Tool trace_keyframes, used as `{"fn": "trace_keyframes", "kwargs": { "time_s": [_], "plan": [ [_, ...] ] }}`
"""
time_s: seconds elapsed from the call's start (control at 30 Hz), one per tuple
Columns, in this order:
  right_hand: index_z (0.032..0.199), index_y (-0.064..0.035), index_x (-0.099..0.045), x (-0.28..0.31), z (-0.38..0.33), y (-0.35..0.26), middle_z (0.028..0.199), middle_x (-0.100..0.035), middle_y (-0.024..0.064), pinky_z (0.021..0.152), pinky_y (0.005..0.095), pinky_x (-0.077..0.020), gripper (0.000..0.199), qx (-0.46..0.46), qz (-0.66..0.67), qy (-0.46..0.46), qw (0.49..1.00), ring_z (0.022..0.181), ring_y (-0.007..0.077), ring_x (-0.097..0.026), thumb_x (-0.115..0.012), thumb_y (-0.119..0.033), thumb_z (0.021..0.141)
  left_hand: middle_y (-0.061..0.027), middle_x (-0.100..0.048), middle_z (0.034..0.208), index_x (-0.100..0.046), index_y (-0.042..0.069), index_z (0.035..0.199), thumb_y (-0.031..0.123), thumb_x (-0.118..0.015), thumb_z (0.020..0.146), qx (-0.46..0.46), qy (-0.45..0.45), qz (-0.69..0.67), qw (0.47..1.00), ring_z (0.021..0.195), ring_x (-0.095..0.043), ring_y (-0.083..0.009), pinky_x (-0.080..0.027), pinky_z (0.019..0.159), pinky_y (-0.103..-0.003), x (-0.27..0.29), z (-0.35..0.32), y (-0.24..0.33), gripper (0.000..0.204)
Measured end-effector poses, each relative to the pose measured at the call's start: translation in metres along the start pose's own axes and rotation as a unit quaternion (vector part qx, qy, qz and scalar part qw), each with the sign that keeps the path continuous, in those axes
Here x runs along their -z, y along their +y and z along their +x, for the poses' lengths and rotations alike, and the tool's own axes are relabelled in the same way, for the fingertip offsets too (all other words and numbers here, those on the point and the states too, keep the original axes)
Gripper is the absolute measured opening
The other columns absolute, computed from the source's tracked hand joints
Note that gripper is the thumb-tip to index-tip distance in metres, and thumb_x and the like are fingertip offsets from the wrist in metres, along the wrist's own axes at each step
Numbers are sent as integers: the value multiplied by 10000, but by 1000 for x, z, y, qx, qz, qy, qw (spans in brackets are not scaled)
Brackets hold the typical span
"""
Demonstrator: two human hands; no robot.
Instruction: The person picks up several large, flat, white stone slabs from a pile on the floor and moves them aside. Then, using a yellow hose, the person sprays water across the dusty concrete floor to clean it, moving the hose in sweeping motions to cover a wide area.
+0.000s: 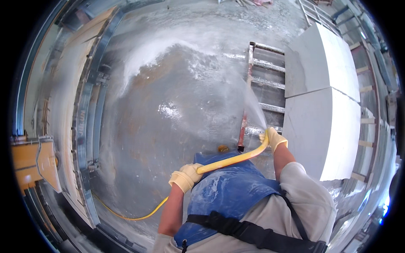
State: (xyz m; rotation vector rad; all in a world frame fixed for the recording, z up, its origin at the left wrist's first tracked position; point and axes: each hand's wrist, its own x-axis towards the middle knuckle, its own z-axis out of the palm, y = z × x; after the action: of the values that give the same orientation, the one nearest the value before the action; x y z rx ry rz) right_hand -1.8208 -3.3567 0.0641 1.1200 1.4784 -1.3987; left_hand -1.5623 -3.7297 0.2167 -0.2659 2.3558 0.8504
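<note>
A yellow hose point(230, 161) runs across the front of my blue apron point(232, 189), from one gloved hand to the other. My left hand point(185, 176), in a pale yellow glove, is wrapped round the hose at its lower left. At the hose's end is my right hand point(273, 138), in a matching glove, closed on it. Spray point(255, 105) fans out from that end, forward and a little left, over the wet grey floor point(181, 109). My fingers partly hide the hose's mouth. Beyond my left hand the hose trails along the floor to the left.
A metal rack like a ladder point(268, 84) lies beside two large white blocks point(316, 126) on the right. Along the left runs a long steel machine frame point(86, 105), with a yellow machine part point(36, 162) nearer me. Whitish slurry point(143, 52) coats the floor ahead.
</note>
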Motion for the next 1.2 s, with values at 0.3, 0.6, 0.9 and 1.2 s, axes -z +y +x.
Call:
{"fn": "trace_keyframes", "kwargs": {
  "time_s": [0.3, 0.6, 0.9, 1.2],
  "plan": [
    [1110, 90, -590, -28, -46, -19, 1000, -723, 214, 732, 382, -594, 440, 33, 47, 21, 998, 740, 297, -693, -427, -302, 993, -135, -744, 997, -754, 213, 1052, 290, -603, 886, -48, -50, 26, 997, 960, -698, -367, -547, 869, -464, 36, 49, -35, 237],
    [1097, 37, -625, -85, -47, -84, 1057, -727, 159, 775, 342, -585, 449, 28, 46, 39, 998, 857, 237, -715, -369, -324, 1025, -112, -748, 997, -756, 235, 1073, 283, -617, 888, -100, -17, 24, 995, 935, -707, -351, -556, 848, -463, 139, 92, -45, 236],
    [976, 18, -680, -39, -5, -190, 881, -726, 124, 589, 363, -562, 516, 46, -6, 73, 996, 629, 220, -660, -354, -382, 1012, -121, -751, 944, -753, 247, 1098, 382, -563, 941, -219, 2, 80, 972, 882, -714, -354, -559, 816, -458, 248, 159, 57, 281],
    [900, 28, -668, -1, -17, -323, 839, -750, 178, 548, 357, -571, 253, 85, 41, 140, 986, 616, 255, -702, -497, -152, 950, -131, -751, 996, -750, 238, 1123, 411, -551, 944, -199, -89, 115, 969, 961, -706, -357, -548, 875, -454, 263, 314, 131, 318]
  ]
}}
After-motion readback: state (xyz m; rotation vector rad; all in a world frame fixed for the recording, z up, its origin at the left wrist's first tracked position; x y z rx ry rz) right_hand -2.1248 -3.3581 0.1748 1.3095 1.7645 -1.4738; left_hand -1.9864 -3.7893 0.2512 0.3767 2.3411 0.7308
